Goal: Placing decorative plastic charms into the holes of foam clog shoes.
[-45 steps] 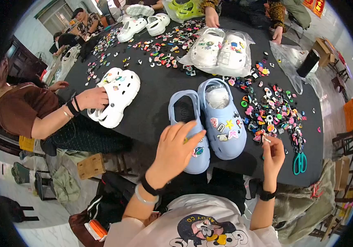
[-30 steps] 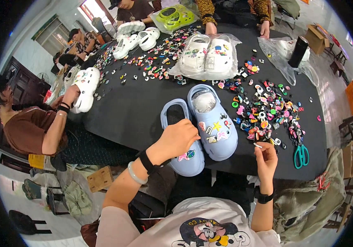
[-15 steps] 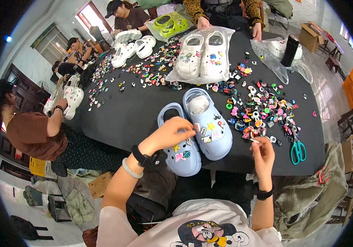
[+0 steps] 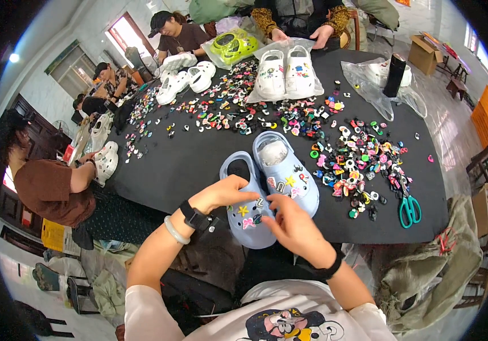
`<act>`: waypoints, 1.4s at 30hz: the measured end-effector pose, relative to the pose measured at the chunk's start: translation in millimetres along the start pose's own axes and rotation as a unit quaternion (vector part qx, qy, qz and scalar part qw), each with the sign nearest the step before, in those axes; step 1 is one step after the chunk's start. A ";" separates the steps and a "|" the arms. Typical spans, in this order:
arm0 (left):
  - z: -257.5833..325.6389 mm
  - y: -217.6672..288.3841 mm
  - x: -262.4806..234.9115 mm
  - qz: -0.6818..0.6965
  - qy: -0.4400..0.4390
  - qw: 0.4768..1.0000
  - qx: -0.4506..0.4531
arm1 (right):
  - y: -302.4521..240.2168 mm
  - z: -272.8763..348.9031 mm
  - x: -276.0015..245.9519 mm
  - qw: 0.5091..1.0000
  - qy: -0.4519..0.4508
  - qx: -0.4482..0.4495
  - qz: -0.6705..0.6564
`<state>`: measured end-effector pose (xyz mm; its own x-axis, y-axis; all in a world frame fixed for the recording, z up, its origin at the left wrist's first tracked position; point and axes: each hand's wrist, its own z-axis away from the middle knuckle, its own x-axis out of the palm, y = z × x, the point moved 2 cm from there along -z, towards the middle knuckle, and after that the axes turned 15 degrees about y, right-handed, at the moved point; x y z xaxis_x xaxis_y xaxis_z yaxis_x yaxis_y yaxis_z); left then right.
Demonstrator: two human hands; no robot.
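Two light blue clogs (image 4: 267,187) lie side by side at the near edge of the black table (image 4: 181,165), with two hands on them: the left hand (image 4: 227,193) and the right hand (image 4: 292,227). Two white clogs (image 4: 285,71) sit on one clear plastic bag at the far side. Two more white clogs (image 4: 187,79) stand farther left, and one lime green pair (image 4: 232,45) rests beyond them. One white clog (image 4: 106,162) is held by the person on the left. One black bottle (image 4: 395,75) stands upright. One pair of green-handled scissors (image 4: 409,209) lies at the right. The small charms (image 4: 358,159) are scattered in heaps (far too many to count). Four other people sit around the table.
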<state>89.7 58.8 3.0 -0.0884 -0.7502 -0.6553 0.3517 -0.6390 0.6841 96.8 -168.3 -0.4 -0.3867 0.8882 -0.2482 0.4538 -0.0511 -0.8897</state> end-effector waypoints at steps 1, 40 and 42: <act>4.2 5.2 -0.8 0.031 -0.011 0.999 -0.005 | 7.7 -1.5 10.5 0.995 0.035 -0.089 0.039; 29.1 21.5 29.2 -0.087 0.012 0.996 0.033 | 46.4 29.5 46.2 0.995 0.047 0.016 -0.092; 28.0 23.2 29.0 -0.141 -0.007 0.990 0.028 | 47.5 29.9 46.3 0.994 0.053 0.008 -0.098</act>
<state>69.2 17.4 8.8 -0.1888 -0.5424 -0.8186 0.2581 -0.8317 0.4916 76.5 -143.3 -65.6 -0.3787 0.9251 -0.0276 0.3649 0.1218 -0.9230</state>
